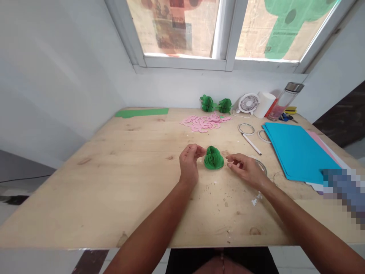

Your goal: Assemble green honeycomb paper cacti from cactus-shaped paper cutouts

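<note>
A green folded-paper piece (213,158) with fanned layers sits on the wooden table between my hands. My left hand (191,160) is at its left, fingers apart and fingertips very close to its edge; whether they touch it I cannot tell. On the other side, my right hand (245,168) hovers a little off the piece, fingers curved and apart, holding nothing. A roll of tape (261,166) lies partly hidden behind my right hand.
Pink paper cutouts (203,123), two green paper pieces (207,103), a small white fan (248,103) and a glass bottle (285,102) are at the back. Blue sheets (302,150) and a white pen (251,144) lie right; a green strip (142,112) lies back left.
</note>
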A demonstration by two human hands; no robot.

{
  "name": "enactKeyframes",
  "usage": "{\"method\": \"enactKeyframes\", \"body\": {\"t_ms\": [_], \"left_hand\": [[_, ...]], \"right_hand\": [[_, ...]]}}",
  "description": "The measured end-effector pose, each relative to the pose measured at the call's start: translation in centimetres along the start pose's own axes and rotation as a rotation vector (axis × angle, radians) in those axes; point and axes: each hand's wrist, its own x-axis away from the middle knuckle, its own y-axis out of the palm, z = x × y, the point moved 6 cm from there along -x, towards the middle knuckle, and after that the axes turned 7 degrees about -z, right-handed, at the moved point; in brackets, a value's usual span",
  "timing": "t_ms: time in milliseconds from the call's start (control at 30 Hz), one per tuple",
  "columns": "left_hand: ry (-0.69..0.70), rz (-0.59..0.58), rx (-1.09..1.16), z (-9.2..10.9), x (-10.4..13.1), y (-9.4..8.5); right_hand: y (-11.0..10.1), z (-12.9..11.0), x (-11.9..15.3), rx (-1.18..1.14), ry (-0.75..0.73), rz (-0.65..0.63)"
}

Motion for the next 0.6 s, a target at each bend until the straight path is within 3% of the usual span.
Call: {"method": "enactKeyframes", "body": {"t_ms": [267, 433, 600], "left_hand": [[-0.094, 0.023, 0.018, -1.7, 0.0, -0.3], [-0.109, -0.002, 0.026, -1.7, 0.3, 0.2], [-0.103, -0.003, 0.035, -1.4, 0.4, 0.4]], "right_hand": [[3.7, -3.4, -0.9, 0.270, -0.271, 0.141], [4.3, -3.3, -0.8, 0.350, -0.279, 0.146], [3.7, -2.6, -0.9, 0.269, -0.259, 0.174]]}}
